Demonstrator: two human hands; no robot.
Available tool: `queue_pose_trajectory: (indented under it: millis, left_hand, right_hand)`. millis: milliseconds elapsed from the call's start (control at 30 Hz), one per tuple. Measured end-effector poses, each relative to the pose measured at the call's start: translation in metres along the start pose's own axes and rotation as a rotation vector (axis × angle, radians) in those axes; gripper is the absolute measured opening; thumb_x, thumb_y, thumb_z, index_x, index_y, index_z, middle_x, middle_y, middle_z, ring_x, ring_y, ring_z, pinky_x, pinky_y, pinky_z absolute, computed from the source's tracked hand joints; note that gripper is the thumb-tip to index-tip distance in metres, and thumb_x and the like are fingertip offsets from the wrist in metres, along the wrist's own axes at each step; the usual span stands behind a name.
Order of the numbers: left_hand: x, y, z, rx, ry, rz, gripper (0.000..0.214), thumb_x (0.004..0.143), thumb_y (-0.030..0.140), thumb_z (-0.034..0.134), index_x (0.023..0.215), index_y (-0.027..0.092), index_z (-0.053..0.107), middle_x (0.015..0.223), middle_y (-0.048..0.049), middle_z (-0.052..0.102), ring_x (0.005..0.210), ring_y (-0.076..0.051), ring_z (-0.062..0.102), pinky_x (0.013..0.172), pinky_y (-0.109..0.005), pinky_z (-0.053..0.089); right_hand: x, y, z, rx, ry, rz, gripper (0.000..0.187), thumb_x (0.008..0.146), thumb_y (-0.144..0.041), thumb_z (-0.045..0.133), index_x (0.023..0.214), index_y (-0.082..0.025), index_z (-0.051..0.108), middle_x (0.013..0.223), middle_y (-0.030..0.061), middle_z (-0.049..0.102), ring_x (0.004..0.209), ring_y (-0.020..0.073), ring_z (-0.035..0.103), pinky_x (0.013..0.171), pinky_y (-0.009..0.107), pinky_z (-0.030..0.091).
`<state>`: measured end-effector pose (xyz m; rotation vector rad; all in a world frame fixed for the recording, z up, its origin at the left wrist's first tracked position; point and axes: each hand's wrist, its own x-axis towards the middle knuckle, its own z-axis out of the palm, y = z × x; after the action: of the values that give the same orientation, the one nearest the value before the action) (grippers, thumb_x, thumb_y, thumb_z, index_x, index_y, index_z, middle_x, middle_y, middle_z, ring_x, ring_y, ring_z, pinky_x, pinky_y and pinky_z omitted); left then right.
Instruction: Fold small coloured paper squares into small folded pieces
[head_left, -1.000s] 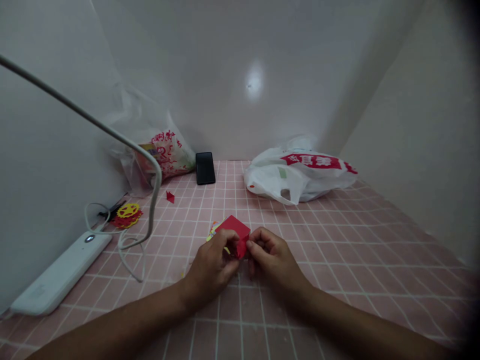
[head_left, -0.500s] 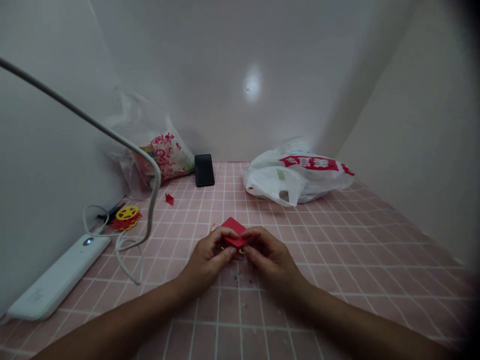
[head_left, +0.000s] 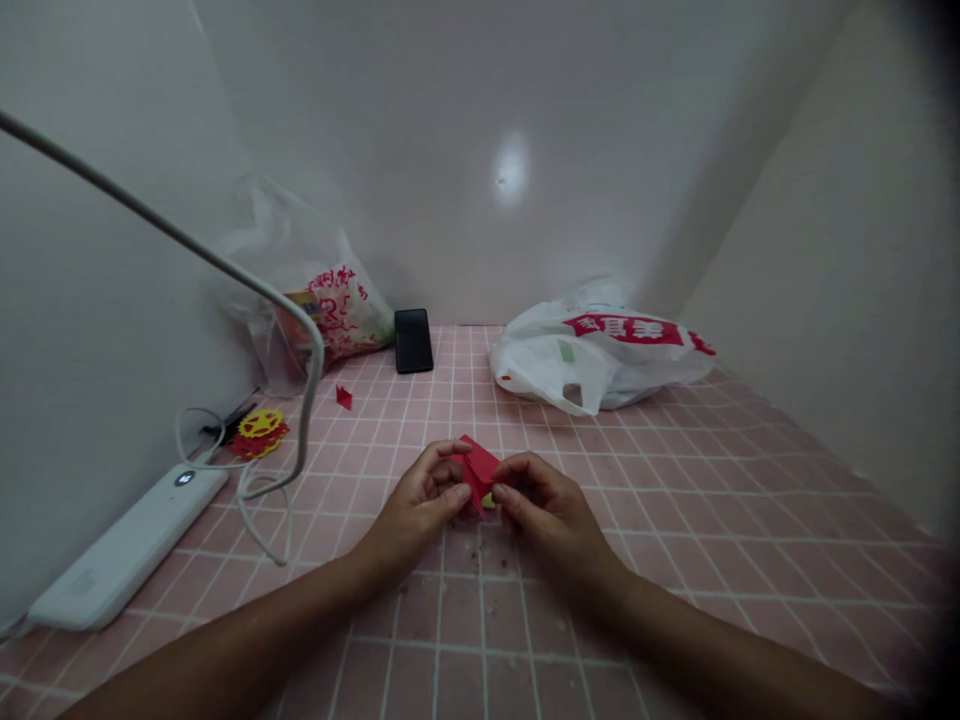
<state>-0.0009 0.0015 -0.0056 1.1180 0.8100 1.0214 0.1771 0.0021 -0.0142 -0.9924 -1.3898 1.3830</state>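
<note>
A folded piece of red paper (head_left: 484, 465) is held up over the table between my two hands, its folds partly opened out. My right hand (head_left: 551, 510) pinches its right corner between thumb and fingertips. On the left side, the curled fingers and thumb of my left hand (head_left: 420, 505) grip the paper's edge, though the fingertips are partly hidden. Something yellow (head_left: 489, 499) shows just below the paper, mostly covered. A small folded red paper piece (head_left: 343, 397) lies farther back on the left.
A white power bank (head_left: 127, 550) with a cable (head_left: 306, 420) lies at left, near yellow and red cut-out discs (head_left: 260, 430). Behind are a black phone (head_left: 414, 341), a clear printed bag (head_left: 330, 310) and a white plastic bag (head_left: 592, 350). Pink checked cloth (head_left: 675, 560) covers the table.
The red paper has turned and its folds have shifted, with a flap now pointing down. My left fingers have spread and moved slightly left. The view has shifted a little.
</note>
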Motion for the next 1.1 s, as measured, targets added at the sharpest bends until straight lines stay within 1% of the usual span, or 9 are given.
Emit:
queue_pose_trajectory:
  millis: [100, 167, 267, 367, 533, 667, 900, 1033, 1100]
  left_hand:
    - [0.0023, -0.0014, -0.0003, -0.045, 0.028, 0.006, 0.043, 0.078, 0.027, 0.073, 0.112, 0.021, 0.047, 0.080, 0.0015, 0.064, 0.063, -0.011, 0.060, 0.062, -0.025, 0.047]
    - [0.0032, -0.0021, -0.0008, -0.076, 0.044, 0.018, 0.042, 0.075, 0.027, 0.075, 0.106, 0.023, 0.046, 0.077, 0.0029, 0.064, 0.060, -0.011, 0.058, 0.059, -0.024, 0.046]
    - [0.0037, -0.0026, -0.0020, -0.060, 0.053, 0.047, 0.032, 0.074, 0.027, 0.075, 0.093, 0.020, 0.051, 0.077, 0.0026, 0.063, 0.061, -0.010, 0.057, 0.060, -0.023, 0.044]
    - [0.0038, -0.0024, -0.0031, 0.018, 0.043, 0.039, 0.022, 0.075, 0.027, 0.073, 0.081, 0.016, 0.056, 0.071, 0.0024, 0.059, 0.060, -0.009, 0.055, 0.061, -0.023, 0.042]
    - [0.0037, -0.0032, -0.0032, 0.054, 0.051, -0.006, 0.020, 0.074, 0.030, 0.072, 0.082, 0.016, 0.059, 0.069, 0.0027, 0.057, 0.060, -0.010, 0.052, 0.061, -0.025, 0.040]
    - [0.0023, -0.0052, -0.0036, 0.075, 0.036, -0.005, 0.020, 0.075, 0.029, 0.072, 0.083, 0.017, 0.059, 0.071, 0.0029, 0.056, 0.062, -0.010, 0.050, 0.061, -0.024, 0.038]
    - [-0.0013, -0.0039, -0.0021, 0.117, 0.003, 0.041, 0.017, 0.082, 0.031, 0.069, 0.088, 0.017, 0.061, 0.078, 0.0015, 0.058, 0.071, -0.011, 0.051, 0.068, -0.024, 0.040]
    - [0.0010, -0.0066, -0.0007, 0.065, -0.019, 0.035, 0.026, 0.072, 0.025, 0.078, 0.089, 0.017, 0.060, 0.085, -0.0001, 0.061, 0.079, -0.013, 0.057, 0.075, -0.027, 0.043]
    - [0.0019, -0.0081, 0.0000, 0.081, -0.009, 0.048, 0.025, 0.072, 0.023, 0.077, 0.088, 0.016, 0.060, 0.085, -0.0008, 0.062, 0.079, -0.014, 0.058, 0.075, -0.028, 0.045]
  right_hand:
    - [0.0002, 0.0024, 0.0003, 0.023, 0.000, 0.006, 0.009, 0.084, -0.027, 0.063, 0.087, -0.020, 0.058, 0.073, -0.0026, 0.055, 0.056, 0.0097, 0.049, 0.052, 0.023, 0.039]
    - [0.0000, 0.0038, 0.0002, 0.011, -0.004, -0.022, 0.008, 0.084, -0.026, 0.063, 0.087, -0.020, 0.058, 0.074, -0.0025, 0.056, 0.056, 0.0097, 0.049, 0.051, 0.023, 0.039]
    - [-0.0010, 0.0044, -0.0006, -0.062, -0.010, -0.119, 0.004, 0.085, -0.022, 0.061, 0.089, -0.021, 0.060, 0.077, -0.0018, 0.057, 0.061, 0.0111, 0.052, 0.055, 0.024, 0.041]
    - [-0.0025, 0.0038, -0.0023, -0.197, -0.015, -0.241, 0.007, 0.086, -0.015, 0.060, 0.089, -0.021, 0.061, 0.082, -0.0002, 0.061, 0.071, 0.0135, 0.056, 0.064, 0.026, 0.044]
    - [-0.0044, 0.0032, -0.0035, -0.416, 0.006, -0.393, 0.012, 0.088, -0.010, 0.058, 0.089, -0.021, 0.061, 0.082, 0.0002, 0.061, 0.073, 0.0146, 0.056, 0.068, 0.028, 0.043]
    - [-0.0044, 0.0011, -0.0033, -0.495, 0.031, -0.526, 0.012, 0.089, -0.008, 0.057, 0.089, -0.020, 0.060, 0.087, 0.0027, 0.058, 0.081, 0.0169, 0.056, 0.071, 0.029, 0.044]
    - [-0.0028, -0.0028, -0.0028, -0.506, -0.033, -0.551, 0.014, 0.091, -0.007, 0.056, 0.087, -0.019, 0.060, 0.086, 0.0030, 0.059, 0.081, 0.0163, 0.056, 0.072, 0.029, 0.044]
    - [-0.0028, -0.0040, -0.0024, -0.495, -0.041, -0.547, 0.013, 0.091, -0.008, 0.057, 0.085, -0.019, 0.060, 0.085, 0.0027, 0.059, 0.081, 0.0161, 0.057, 0.071, 0.029, 0.044]
    - [-0.0032, -0.0040, -0.0023, -0.485, -0.047, -0.525, 0.013, 0.090, -0.008, 0.057, 0.085, -0.019, 0.060, 0.084, 0.0023, 0.058, 0.080, 0.0161, 0.056, 0.071, 0.028, 0.043]
